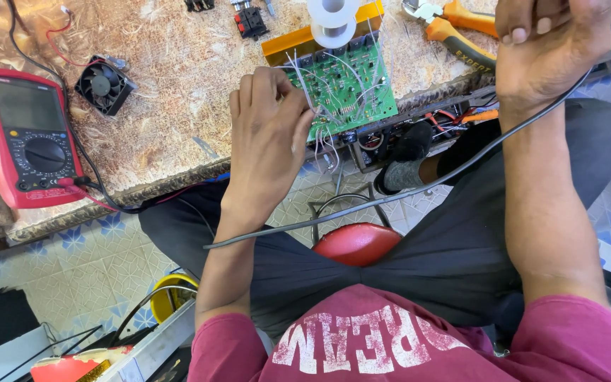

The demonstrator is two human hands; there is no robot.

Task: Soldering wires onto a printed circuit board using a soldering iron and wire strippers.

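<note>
Green circuit board (344, 88) overhanging bench edge (178, 177), left hand (266, 134) touching

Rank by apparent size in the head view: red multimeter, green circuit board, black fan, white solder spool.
1. Red multimeter
2. Green circuit board
3. Black fan and white solder spool: look alike, and the spool is cut off at the frame edge, so unranked.

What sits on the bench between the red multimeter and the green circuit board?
In the head view, a small black cooling fan lies on the benchtop between the red multimeter and the green circuit board, nearer the multimeter; the left hand touches the board's wires.
</note>
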